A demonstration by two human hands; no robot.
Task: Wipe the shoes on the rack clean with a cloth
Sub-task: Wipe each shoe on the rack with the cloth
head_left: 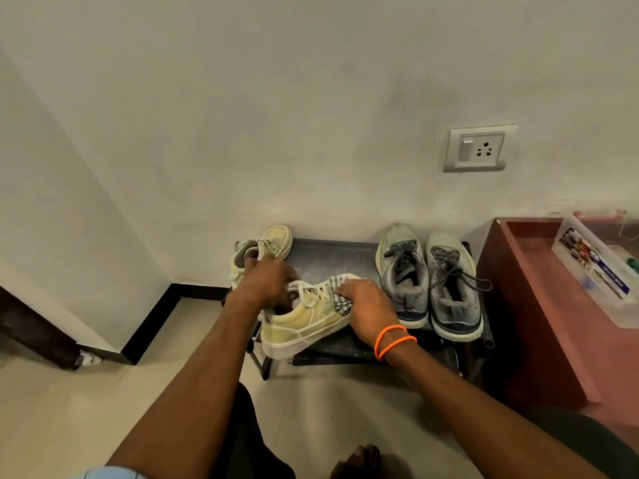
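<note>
A pale yellow sneaker (304, 323) with white laces is held above the front left of the black shoe rack (332, 254). My left hand (266, 281) grips it at the collar, fingers inside the opening. My right hand (366, 305) presses a grey checked cloth (337, 295) against the sneaker's side near the toe. Its matching sneaker (273, 243) stands tilted at the rack's back left corner. A pair of grey running shoes (428, 281) with dark laces sits on the right half of the rack.
A reddish wooden shelf (532, 299) stands right of the rack, with a clear plastic box (594, 271) on it. A wall socket (479, 148) is above. A dark door frame (31, 330) and black skirting lie left. Tiled floor is below.
</note>
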